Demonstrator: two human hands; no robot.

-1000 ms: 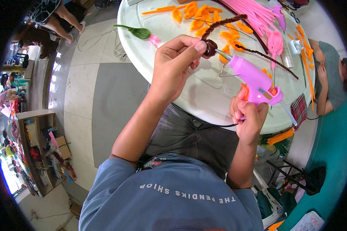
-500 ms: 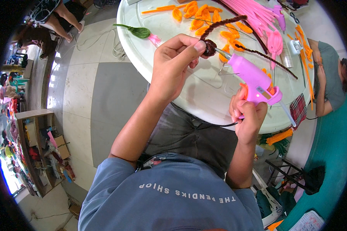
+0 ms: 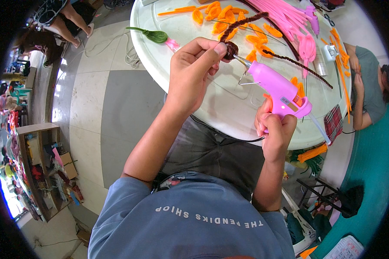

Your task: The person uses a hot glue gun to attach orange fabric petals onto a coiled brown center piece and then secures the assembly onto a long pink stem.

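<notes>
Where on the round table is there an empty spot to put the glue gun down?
The white table is bare below the pink glue gun, along the near rim beside the left hand. The near-left edge by the green leaf piece is also free. The far side is crowded with orange petals and pink pipe cleaners.

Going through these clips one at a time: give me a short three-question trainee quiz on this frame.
1. True or false: the right hand holds a blue glue gun.
2. The left hand pinches: A) the brown coiled piece B) scissors C) a cup.
3. The glue gun nozzle points at the ____ coiled piece.

Key: 1 false, it is pink; 2 A; 3 brown.
</notes>
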